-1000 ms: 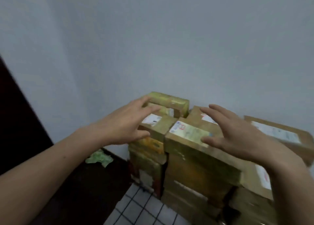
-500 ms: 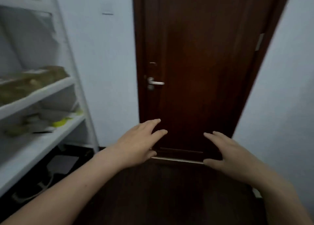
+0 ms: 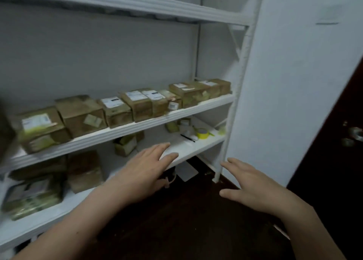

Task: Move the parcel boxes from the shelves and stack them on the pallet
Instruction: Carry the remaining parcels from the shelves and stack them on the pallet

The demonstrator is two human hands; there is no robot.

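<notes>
- Head view: the left hand (image 3: pixel 145 167) and the right hand (image 3: pixel 253 183) are both flat, with straight fingers. They hold nothing.
- A row of brown boxes (image 3: pixel 137 104) sits on the middle shelf (image 3: pixel 196 106), above and beyond the left hand. No hand touches them.
- The other boxes (image 3: pixel 84 171) lie on the lower shelf (image 3: pixel 188 151), to the left of the left hand. They look blurry.
- A yellow tape roll (image 3: pixel 202 133) lies beyond the left hand's fingers.
- The boxes look small, stiff and likely light. Their tape may be a bit slippery.
- I would hold one by its two short sides, one hand on each.
- The pallet is not in view.
</notes>
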